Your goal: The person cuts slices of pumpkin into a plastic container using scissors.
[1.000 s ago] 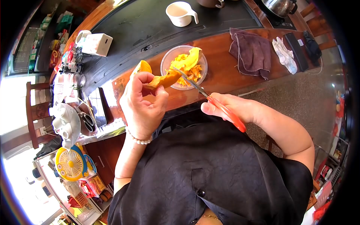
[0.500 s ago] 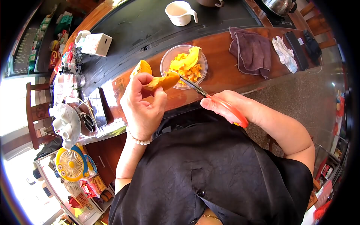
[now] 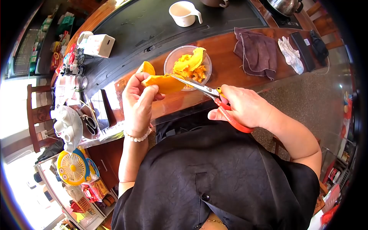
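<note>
My left hand (image 3: 137, 100) pinches one end of an orange-yellow slice (image 3: 165, 83) that looks like pumpkin. In my right hand (image 3: 245, 105) are scissors (image 3: 207, 90) with red-orange handles. Their blades are parted a little, and one lies along the top right edge of the slice. Just beyond them stands a clear round bowl (image 3: 167, 63), holding small cut orange pieces (image 3: 197, 73) and a larger yellow piece (image 3: 196, 58) on top. Another yellow-orange chunk (image 3: 147, 68) shows behind my left fingers, partly hidden.
A white cup (image 3: 183, 14) stands on the black tray (image 3: 134, 30) at the back. To the right lie a purple-brown cloth (image 3: 256, 53), a white crumpled cloth (image 3: 290, 54) and a black case (image 3: 303, 51). A white box (image 3: 99, 45) and cables sit left.
The slice has turned, showing its broad flat side. My left hand has shifted slightly left. My right hand has rotated, spreading the scissors' handles, and the blades now overlap the slice.
</note>
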`<state>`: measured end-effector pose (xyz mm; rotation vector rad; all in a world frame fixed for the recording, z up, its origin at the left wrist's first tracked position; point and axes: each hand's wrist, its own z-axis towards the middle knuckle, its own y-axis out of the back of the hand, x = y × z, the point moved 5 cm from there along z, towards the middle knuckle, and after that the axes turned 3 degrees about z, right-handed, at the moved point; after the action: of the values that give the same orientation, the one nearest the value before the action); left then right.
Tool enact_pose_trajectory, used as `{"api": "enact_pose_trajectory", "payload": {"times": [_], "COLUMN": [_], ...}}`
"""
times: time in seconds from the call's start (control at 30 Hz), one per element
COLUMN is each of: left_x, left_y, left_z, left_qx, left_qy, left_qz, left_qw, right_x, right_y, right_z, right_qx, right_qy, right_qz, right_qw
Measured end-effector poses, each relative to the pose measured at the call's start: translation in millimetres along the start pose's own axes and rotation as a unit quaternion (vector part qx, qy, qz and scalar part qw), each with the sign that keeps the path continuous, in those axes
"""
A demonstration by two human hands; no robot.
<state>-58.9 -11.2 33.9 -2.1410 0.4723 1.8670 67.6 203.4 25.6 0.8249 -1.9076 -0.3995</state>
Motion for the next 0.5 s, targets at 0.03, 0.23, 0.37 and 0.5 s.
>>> {"api": "enact_pose_trajectory", "payload": {"times": [0.03, 0.23, 0.37, 0.5], "left_x": [0, 8, 13, 15], "left_y": [0, 2, 3, 4], "left_z": [0, 3, 6, 6], "left_qx": [-0.001, 0.015, 0.022, 0.021], "left_qy": [0.005, 0.033, 0.063, 0.07], "left_qz": [-0.006, -0.059, -0.106, -0.111], "left_qw": [1.0, 0.998, 0.992, 0.991], "right_x": [-2, 0, 0, 0], "right_y": [-2, 2, 3, 7], "right_z": [0, -4, -3, 0], "right_qx": [0.0, -0.144, -0.152, -0.126], "right_qy": [0.0, 0.098, 0.105, 0.091], "right_qz": [0.0, -0.088, -0.086, -0.092], "right_qw": [1.0, 0.981, 0.979, 0.984]}}
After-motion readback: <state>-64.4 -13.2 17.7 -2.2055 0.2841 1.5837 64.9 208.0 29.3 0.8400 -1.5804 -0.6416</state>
